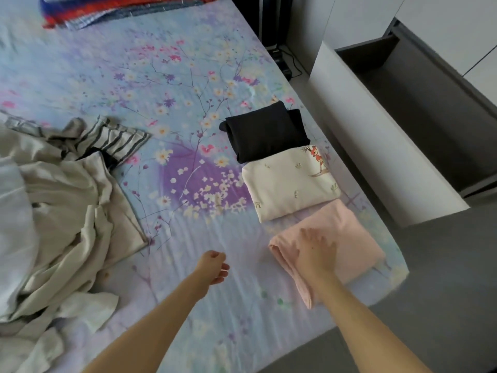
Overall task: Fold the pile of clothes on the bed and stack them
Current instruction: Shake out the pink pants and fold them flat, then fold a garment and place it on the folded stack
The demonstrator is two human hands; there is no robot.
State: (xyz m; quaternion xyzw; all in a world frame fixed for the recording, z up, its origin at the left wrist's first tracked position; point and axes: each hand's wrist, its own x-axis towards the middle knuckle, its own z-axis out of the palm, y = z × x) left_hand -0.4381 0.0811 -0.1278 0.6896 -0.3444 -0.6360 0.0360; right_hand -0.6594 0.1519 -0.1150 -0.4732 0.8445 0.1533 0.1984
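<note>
Three folded garments lie in a row along the bed's right edge: a black one (266, 131) farthest, a cream one with a deer print (290, 183) in the middle, and a pink one (357, 243) nearest. My right hand (316, 251) rests flat on the pink garment with straight fingers. Over the bare sheet to the left of the pink garment hovers my left hand (213, 266), fingers loosely curled and holding nothing. A pile of unfolded clothes (61, 211), cream and striped, lies at the left of the bed.
The bed has a floral blue and purple sheet (166, 84). Folded red, blue and checked fabric (121, 9) lies at the far end. An open grey drawer (419, 109) in a white cabinet stands right of the bed, above grey floor (443, 278).
</note>
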